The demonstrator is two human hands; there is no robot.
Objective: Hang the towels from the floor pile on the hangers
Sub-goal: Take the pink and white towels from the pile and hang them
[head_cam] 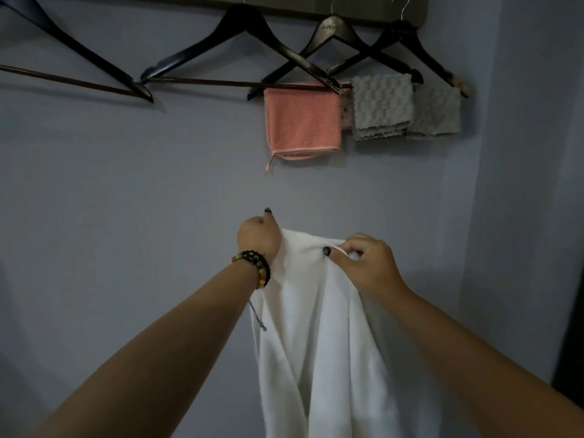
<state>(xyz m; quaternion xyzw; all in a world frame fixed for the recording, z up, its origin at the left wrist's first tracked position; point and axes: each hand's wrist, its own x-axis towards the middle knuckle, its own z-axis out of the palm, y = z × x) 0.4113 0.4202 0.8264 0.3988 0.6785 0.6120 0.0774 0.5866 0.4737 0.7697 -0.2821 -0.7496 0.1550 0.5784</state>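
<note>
A white towel point(319, 327) hangs down in front of me, held up by its top edge. My left hand point(257, 237) grips the towel's left top corner, and a beaded bracelet sits on that wrist. My right hand point(363, 263) pinches the top edge to the right. Above, several black hangers hang along the wall. One hanger point(196, 49) at centre has a bare bar, and so does the hanger point(79, 55) at far left. A pink towel point(303, 120) and grey towels point(384, 105) are draped over the hangers to the right. The floor pile is out of view.
A dark rail or shelf point(316, 4) along the top carries the hanger hooks. The wall point(126, 216) behind is plain blue-grey and meets a side wall point(537, 184) at the right. A dark opening point(572, 343) shows at the far right edge.
</note>
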